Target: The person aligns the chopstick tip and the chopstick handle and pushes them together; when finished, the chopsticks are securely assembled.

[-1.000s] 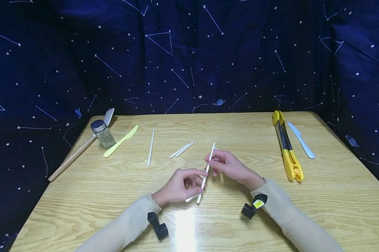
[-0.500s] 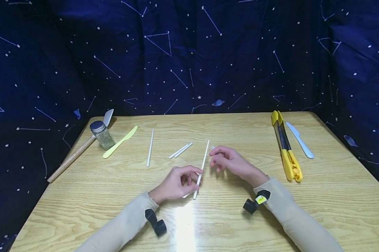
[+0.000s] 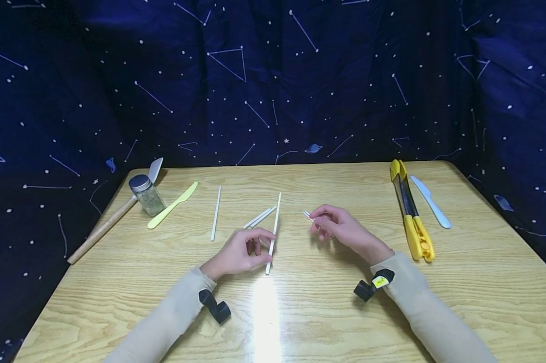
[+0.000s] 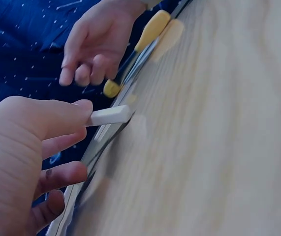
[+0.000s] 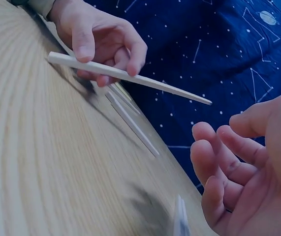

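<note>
Left hand (image 3: pixel 236 254): you pinch the white stick (image 3: pixel 273 233), tip toward 12 o'clock.
Right hand (image 3: pixel 341 229): fingers loosely curled, empty.

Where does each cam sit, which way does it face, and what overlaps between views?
Head: high, looking forward and down at the table; both hands and sleeves show, left hand pinching a white stick, right hand open.
Left wrist: low behind the left hand, facing across to the right hand and yellow tongs.
Right wrist: low behind the right hand, facing the left hand and stick.
Shared: both hands and the stick in all views.
</note>
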### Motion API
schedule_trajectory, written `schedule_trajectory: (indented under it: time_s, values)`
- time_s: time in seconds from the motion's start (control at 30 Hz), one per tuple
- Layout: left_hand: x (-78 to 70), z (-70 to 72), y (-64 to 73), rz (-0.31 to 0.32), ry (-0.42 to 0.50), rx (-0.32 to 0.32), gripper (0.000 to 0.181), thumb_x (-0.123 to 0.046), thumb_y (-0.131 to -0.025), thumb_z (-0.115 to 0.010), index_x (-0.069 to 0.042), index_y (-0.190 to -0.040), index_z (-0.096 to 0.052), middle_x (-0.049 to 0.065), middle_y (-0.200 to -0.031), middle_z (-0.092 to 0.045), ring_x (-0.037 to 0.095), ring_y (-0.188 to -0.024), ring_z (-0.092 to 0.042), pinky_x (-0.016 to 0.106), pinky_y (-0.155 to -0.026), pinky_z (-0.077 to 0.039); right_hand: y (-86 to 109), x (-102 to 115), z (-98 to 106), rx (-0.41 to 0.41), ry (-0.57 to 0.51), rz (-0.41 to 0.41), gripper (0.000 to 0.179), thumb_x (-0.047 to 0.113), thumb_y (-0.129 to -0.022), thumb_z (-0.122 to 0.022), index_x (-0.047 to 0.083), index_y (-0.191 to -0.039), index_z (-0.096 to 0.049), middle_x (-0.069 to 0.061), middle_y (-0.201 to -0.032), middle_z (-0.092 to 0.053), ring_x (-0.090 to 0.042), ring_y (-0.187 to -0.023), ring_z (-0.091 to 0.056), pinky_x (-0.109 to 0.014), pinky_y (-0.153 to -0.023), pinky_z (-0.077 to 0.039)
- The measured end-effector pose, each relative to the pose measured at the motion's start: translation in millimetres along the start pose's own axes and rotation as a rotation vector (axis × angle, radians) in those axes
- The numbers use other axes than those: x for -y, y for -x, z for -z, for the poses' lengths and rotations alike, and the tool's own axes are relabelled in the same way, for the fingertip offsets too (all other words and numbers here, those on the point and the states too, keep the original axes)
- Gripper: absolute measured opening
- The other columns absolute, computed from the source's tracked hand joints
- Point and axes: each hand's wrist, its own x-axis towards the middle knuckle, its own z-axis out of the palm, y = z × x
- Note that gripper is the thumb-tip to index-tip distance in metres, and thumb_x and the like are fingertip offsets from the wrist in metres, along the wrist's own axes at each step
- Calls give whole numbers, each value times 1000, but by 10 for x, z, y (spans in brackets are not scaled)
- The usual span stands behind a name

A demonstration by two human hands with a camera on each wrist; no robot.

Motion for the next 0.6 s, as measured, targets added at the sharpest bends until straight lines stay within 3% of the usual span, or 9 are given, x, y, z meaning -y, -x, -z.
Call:
schedule_trajectory:
  time_s: [0.23,0.43,0.6]
  values:
    - [81,211,-3,29,-63,3,40,-3,-73,-80,-3,-111,-67,2,-85,-69,11,-62,-55,24,-57,-48,-30,-93,65,-42,43,24,22,6,-97,-49,-10,-111,-53,-13,-79,-59,-14,-66,-53,-24,-60,-45]
    - [116,383,1,20,-203,-34,39,-7,-70,-83,-5,-106,-68,-1,-83,-70,18,-66,-54,26,-59,-46,-37,-146,83,-81,253,21,18,8,-93,-57,-5,-106,-58,-7,-72,-52,-13,-64,-48,-23,-56,-40]
    - [143,472,-4,46,-250,-41,39,-11,-70,-85,-7,-105,-69,-2,-84,-69,19,-71,-54,28,-63,-46,-26,-198,93,-121,380,18,15,8,-91,-61,-2,-103,-60,-3,-73,-53,-14,-63,-47,-24,-57,-40]
